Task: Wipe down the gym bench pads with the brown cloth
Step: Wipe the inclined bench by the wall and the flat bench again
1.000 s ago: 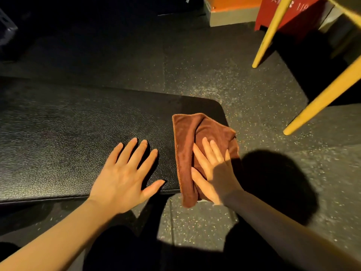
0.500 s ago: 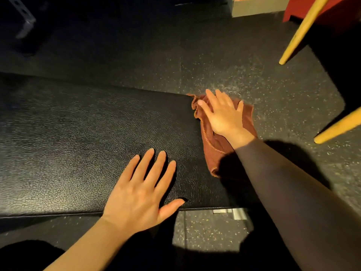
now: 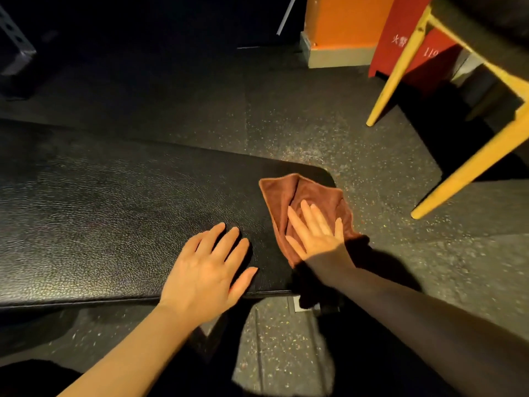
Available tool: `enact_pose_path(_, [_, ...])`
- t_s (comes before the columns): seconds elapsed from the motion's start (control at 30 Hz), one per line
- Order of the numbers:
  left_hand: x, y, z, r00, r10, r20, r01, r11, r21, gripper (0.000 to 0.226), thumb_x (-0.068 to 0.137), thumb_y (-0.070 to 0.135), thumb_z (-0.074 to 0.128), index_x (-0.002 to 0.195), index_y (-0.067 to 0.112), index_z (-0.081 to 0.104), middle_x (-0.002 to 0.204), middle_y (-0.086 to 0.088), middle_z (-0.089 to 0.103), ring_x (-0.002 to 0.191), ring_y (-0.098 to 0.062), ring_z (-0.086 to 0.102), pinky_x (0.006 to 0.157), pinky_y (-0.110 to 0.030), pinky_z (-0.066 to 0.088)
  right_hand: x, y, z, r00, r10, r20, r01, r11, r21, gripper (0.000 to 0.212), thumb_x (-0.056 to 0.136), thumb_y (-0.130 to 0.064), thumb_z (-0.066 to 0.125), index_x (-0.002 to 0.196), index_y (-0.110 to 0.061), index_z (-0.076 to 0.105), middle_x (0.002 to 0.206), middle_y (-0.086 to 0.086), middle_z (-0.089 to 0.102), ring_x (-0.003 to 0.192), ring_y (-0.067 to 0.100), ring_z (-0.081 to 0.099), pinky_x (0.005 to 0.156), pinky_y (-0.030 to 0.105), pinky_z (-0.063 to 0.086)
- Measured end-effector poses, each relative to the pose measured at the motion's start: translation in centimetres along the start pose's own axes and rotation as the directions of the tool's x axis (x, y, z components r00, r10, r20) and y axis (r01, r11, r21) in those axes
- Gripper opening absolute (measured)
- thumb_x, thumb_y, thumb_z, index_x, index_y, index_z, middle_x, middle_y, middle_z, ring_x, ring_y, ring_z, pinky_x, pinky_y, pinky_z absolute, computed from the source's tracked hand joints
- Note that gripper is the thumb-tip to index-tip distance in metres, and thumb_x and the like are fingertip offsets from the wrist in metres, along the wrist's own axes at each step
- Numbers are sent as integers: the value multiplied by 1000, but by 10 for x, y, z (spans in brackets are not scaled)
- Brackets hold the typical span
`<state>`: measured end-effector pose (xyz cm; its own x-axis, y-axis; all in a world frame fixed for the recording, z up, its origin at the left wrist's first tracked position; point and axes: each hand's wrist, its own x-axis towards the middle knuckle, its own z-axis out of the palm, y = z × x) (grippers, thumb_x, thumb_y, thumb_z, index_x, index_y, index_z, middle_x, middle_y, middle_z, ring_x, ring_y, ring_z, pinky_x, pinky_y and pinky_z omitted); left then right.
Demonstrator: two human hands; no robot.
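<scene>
A long black leather-textured bench pad point(image 3: 108, 213) runs from the left edge to the middle of the view. The folded brown cloth point(image 3: 289, 193) lies on the pad's right end and hangs a little over its edge. My right hand point(image 3: 315, 233) presses flat on the cloth with straight fingers. My left hand point(image 3: 209, 270) rests flat on the bare pad just left of the cloth, fingers spread, near the pad's front edge.
Speckled dark rubber floor point(image 3: 386, 253) surrounds the bench. Yellow metal frame legs point(image 3: 395, 70) slant down at the right. A red box point(image 3: 412, 50) and an orange wall base point(image 3: 343, 21) stand at the back right. Dark equipment sits far left.
My right hand has slid the cloth back from the pad's far edge toward me, across the right end. My left hand stays flat on the pad.
</scene>
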<state>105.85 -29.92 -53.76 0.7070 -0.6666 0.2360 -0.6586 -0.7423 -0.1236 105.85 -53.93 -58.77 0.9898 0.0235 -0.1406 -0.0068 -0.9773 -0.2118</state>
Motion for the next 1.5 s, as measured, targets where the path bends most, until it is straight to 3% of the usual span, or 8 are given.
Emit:
enact_pose_path(0.1, [5,-2,-5,992,-120,-31,116,987,-113,50,95,47,44,118,11,71,126,-11,67,121,-33,60,97,-46,41,-27,-10,6,1000,-23,13,22,999,45,65,97,-61,15,152,-30,29,155,13,39,141,35,40,97,77,32])
enact_pose_path(0.27, [31,-26,-9,969,-212,127,214,977,1,67,97,60,25,138,20,60,147,-12,52,138,-34,46,111,-58,18,-5,-19,-5,986,143,82,-151,983,108,79,76,-75,-6,150,-50,-14,164,-8,-18,151,15,-18,115,64,-7])
enact_pose_path(0.43, [59,-52,-5,838,-372,400,342,928,148,86,78,72,-18,157,39,-5,167,2,-9,153,-22,-13,117,-58,-9,35,-9,-12,975,209,78,-219,963,157,62,97,-65,17,151,-51,-10,164,-9,-18,151,14,-18,115,65,-9])
enact_pose_path(0.53, [61,-51,-5,819,-374,435,329,927,179,84,77,71,-22,154,39,-17,165,3,-20,152,-22,-20,118,-59,-9,69,6,-15,969,243,35,-245,949,198,62,97,-64,19,154,-49,-3,165,-10,-12,152,12,-13,117,61,-10])
enact_pose_path(0.93, [61,-52,-4,821,-361,442,324,933,160,75,90,67,-13,157,35,-7,167,0,-11,153,-25,-14,118,-62,-7,73,-40,-24,961,275,30,-276,951,138,61,103,-55,15,158,-34,0,167,4,-5,153,25,-9,118,64,-1])
enact_pose_path(1.13, [38,-58,-34,926,-368,80,367,833,-415,64,97,50,23,139,17,58,147,-9,52,140,-29,44,114,-59,30,15,-138,-29,998,51,22,-54,986,158,90,75,-62,-10,158,-32,4,167,3,-8,152,26,-14,115,65,-7])
enact_pose_path(1.3, [-19,-104,-73,924,-337,-181,319,939,-126,53,100,43,35,140,17,56,148,-10,50,145,-30,33,116,-57,20,4,-182,-23,998,-65,-27,69,979,192,85,78,-66,-3,157,-39,7,167,2,-5,152,26,-13,114,66,-11])
enact_pose_path(1.5, [-67,-150,-64,938,-346,-31,347,938,16,62,102,52,26,145,14,50,152,-12,45,146,-30,31,117,-56,18,40,-153,-28,999,1,-41,8,977,215,77,88,-76,12,156,-42,6,167,-5,-6,152,17,-12,119,56,-9])
